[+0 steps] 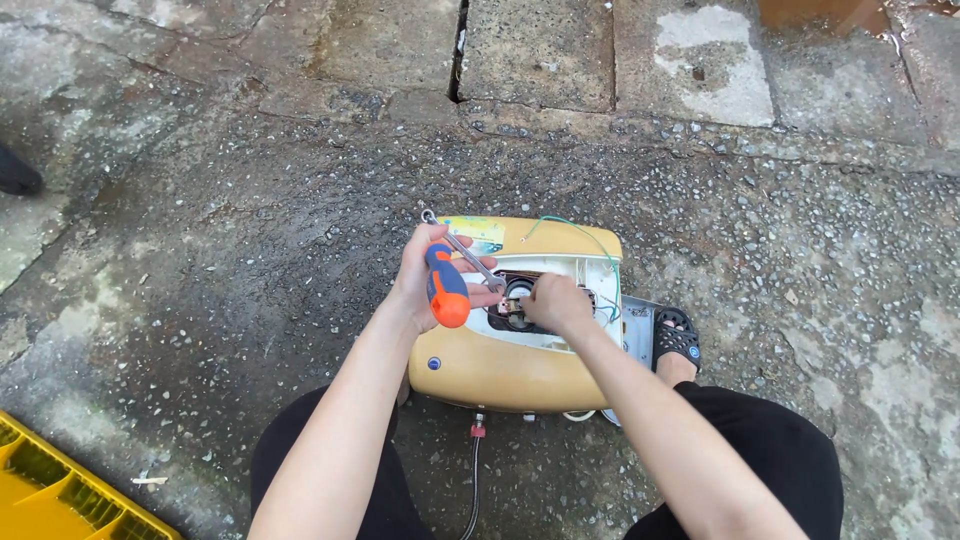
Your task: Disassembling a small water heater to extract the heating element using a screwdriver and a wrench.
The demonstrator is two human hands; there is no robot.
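A yellow-tan appliance casing (500,370) lies on the concrete ground between my knees, its white inner panel (585,275) and a dark round opening (512,312) exposed. My left hand (425,280) grips a screwdriver with an orange and blue handle (447,288) together with a thin metal wrench (462,250) that sticks up past my fingers. My right hand (555,302) is closed over a small part at the opening; what it pinches is hidden. Thin green wire (585,235) loops over the casing's top right.
A hose with a red fitting (477,430) leaves the casing's near edge. My foot in a black sandal (676,340) rests beside a grey metal plate (636,330). A yellow crate (60,495) sits at bottom left; a dark shoe (18,172) at the left edge.
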